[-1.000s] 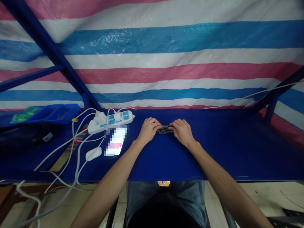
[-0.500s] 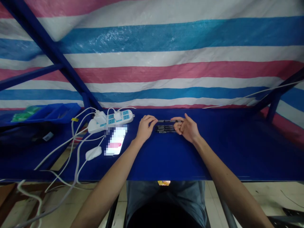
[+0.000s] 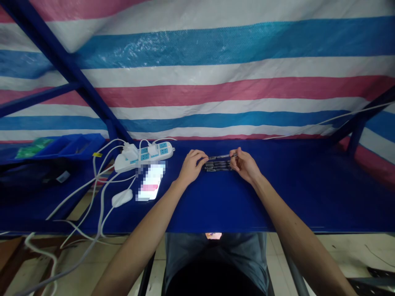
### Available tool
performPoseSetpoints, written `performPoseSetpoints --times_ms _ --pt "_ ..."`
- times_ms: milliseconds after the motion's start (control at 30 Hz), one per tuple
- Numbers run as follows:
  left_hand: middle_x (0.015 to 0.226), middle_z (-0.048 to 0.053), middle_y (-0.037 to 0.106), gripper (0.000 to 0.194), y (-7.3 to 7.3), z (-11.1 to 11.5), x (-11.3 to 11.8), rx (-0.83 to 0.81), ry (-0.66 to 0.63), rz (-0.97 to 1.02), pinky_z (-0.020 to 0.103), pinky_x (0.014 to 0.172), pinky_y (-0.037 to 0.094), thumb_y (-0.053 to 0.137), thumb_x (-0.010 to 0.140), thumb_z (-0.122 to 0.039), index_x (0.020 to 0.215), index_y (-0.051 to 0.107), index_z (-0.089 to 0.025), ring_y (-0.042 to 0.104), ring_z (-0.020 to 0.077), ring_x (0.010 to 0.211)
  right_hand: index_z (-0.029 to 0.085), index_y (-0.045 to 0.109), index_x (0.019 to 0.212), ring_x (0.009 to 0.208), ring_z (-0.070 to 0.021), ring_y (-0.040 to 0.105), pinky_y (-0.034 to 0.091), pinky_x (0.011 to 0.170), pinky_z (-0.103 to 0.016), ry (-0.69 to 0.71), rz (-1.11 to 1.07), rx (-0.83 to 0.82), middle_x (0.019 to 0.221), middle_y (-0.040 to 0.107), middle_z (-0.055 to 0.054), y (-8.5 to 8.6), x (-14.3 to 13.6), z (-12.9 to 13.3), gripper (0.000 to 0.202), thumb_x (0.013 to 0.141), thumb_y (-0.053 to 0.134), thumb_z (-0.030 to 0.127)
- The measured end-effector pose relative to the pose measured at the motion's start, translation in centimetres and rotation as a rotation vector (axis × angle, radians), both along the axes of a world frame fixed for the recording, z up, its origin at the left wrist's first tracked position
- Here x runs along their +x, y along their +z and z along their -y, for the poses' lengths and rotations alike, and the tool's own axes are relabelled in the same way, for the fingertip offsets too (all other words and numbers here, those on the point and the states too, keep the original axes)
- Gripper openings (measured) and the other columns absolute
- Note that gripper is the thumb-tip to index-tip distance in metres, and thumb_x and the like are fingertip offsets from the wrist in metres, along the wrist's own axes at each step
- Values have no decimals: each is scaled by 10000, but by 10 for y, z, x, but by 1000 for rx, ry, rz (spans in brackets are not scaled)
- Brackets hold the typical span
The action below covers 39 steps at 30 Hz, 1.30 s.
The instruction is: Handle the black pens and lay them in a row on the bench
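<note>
So the left hand [image 3: 191, 166] pinches one end of a dark pen [image 3: 220, 156], right hand [image 3: 246, 165] pinching the other. That pen's at 12 o'clock from a row of pens [image 3: 216, 165] (maybe four, tough to count from up here) on the blue table [image 3: 216, 201], lit phone [image 3: 151, 183] between 8 and 9 o'clock

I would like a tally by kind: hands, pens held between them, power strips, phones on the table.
Left hand and right hand: 2
Pen held between them: 1
Power strip: 1
Phone: 1
Total: 5
The pens lying on the table are too crowded to count surely.
</note>
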<state>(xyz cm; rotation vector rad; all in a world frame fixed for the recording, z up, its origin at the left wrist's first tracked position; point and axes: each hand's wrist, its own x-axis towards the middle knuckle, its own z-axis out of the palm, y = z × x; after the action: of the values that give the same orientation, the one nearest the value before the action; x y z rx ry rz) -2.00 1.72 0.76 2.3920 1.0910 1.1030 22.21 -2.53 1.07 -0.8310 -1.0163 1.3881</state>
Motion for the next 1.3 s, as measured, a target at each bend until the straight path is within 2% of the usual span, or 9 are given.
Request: performPoseSetpoints --times_ms 133,233,400,600,700,833,933,1167,1300 --pt "1051 45 728 195 0 0 1 14 52 -5 417 976 485 578 1039 -313 980 739 -220 608 228 1036 198 719 955 432 -117 451 317 451 -287 -58 74 16 638 620 -13 -1 0 -1 605 924 513 766" --pt "1035 36 751 167 1 -1 1 -23 117 -15 417 951 494 603 1026 -312 992 744 -230 627 232 1012 197 751 997 507 -130 508 354 489 -281 -203 281 105 698 638 -14 -9 2 -6 466 906 633 638" --pt "944 14 776 94 -2 -8 2 -112 169 -33 396 885 522 694 971 -277 1034 761 -255 676 223 919 205 761 1006 778 -216 659 503 771 -366 -418 761 283 909 756 -67 -26 7 -18 263 909 649 422" --pt "1079 46 762 206 -7 -15 0 -126 181 -208 414 942 518 587 1030 -298 1052 784 -245 635 253 1043 226 769 947 991 -284 637 477 944 -458 -363 1129 342 1022 762 -98 -32 15 -23 193 917 596 303" --pt "1156 63 732 300 -8 -12 -1 -160 151 -225 443 1042 494 516 1062 -355 1035 784 -223 620 260 1115 238 770 1008 1059 -289 641 464 1002 -473 -297 1061 310 1106 762 -93 -34 17 -22 227 924 582 334" --pt "1447 85 601 398 -7 -4 13 -276 143 62 410 1213 392 421 1096 -407 1377 633 -221 548 228 1365 234 712 1181 1157 -275 667 457 1068 -455 -351 667 130 1207 754 -97 -37 6 -22 407 968 525 526" --pt "1513 95 550 453 -6 2 31 -415 115 196 395 1258 339 360 1108 -437 1447 568 -218 486 212 1448 233 682 1217 1240 -278 637 435 1103 -458 -376 523 34 1256 739 -103 -37 -10 -20 527 963 485 651" --pt "1484 81 567 418 -4 6 28 -420 20 217 415 1255 352 381 1099 -453 1396 603 -260 508 214 1431 248 678 1190 1166 -283 662 493 1014 -443 -316 529 -20 1230 741 -99 -30 -19 -12 565 945 470 713" --pt "1594 79 460 599 0 2 5 -319 -90 -26 477 1262 336 693 949 -488 1491 523 -299 427 276 1494 236 711 1086 1120 -285 675 476 1021 -454 -328 660 74 1139 760 -93 -24 -5 -11 494 970 472 653"
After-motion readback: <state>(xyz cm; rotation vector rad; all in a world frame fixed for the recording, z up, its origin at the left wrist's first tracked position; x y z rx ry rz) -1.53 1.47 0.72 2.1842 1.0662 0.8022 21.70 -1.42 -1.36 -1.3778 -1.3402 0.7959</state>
